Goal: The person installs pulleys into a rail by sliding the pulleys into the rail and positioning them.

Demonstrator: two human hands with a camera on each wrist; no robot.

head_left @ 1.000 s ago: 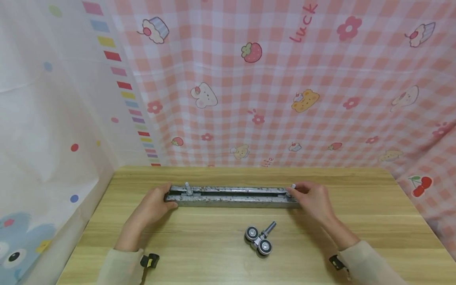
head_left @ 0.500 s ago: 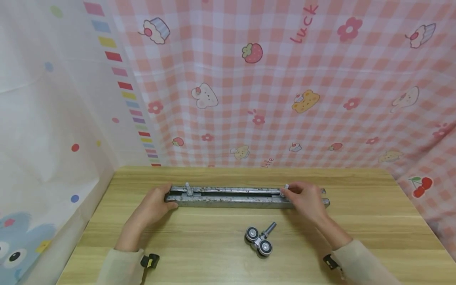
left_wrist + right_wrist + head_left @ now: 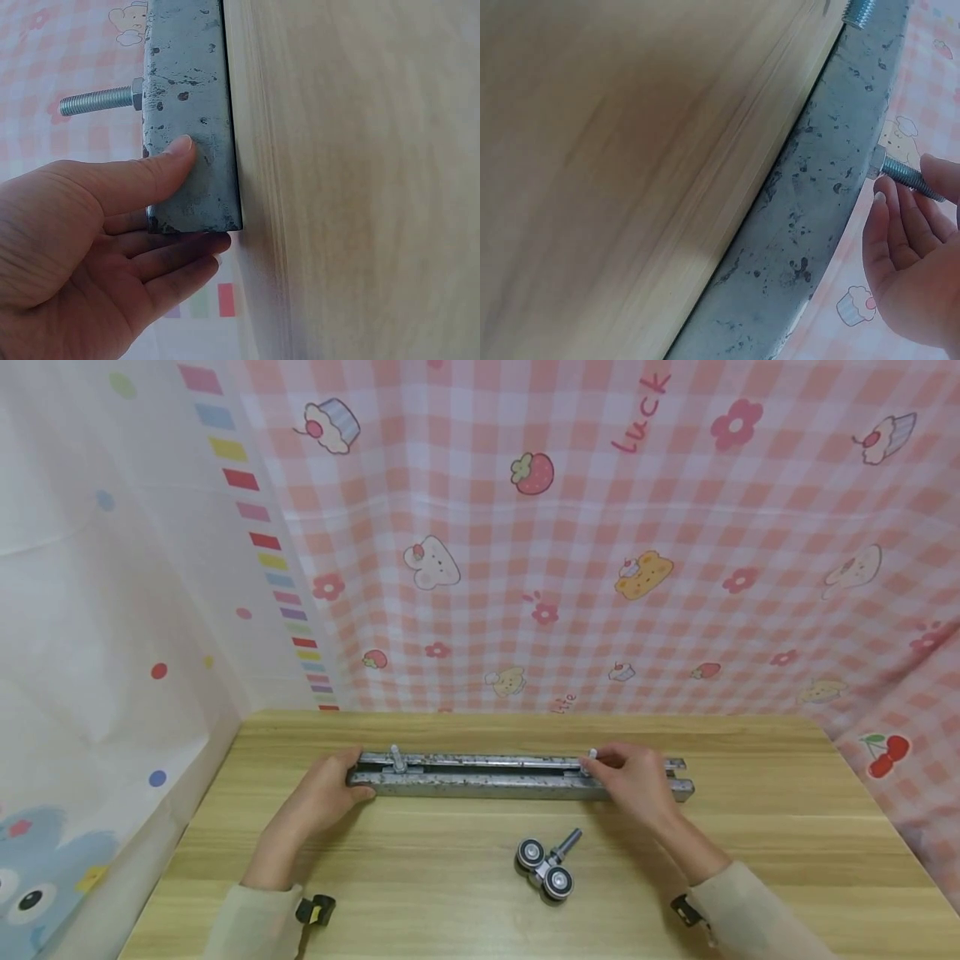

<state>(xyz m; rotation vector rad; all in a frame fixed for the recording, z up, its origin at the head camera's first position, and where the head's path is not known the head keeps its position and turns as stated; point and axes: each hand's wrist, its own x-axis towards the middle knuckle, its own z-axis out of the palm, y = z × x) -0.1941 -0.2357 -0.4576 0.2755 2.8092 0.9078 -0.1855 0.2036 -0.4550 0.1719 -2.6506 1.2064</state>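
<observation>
A grey, speckled metal track (image 3: pixel 487 783) with a slot along its top lies across the table. My left hand (image 3: pixel 321 789) grips its left end, thumb on the near face, as the left wrist view also shows. Near that end a threaded bolt (image 3: pixel 396 757) with a nut stands up out of the slot. My right hand (image 3: pixel 633 778) pinches a second upright bolt (image 3: pixel 907 177) toward the track's right part; the body below this bolt is hidden inside the track. In front lies a loose roller (image 3: pixel 544 868) with black-rimmed wheels and a threaded bolt.
The wooden table (image 3: pixel 420 893) carries the track and the loose roller. A pink checked cloth (image 3: pixel 480 527) hangs behind its far edge, and a pale cloth (image 3: pixel 112 610) hangs at the left.
My right hand has slid the bolt leftward along the slot, away from the track's right end, which now shows. My left hand and the loose roller stay in place.
</observation>
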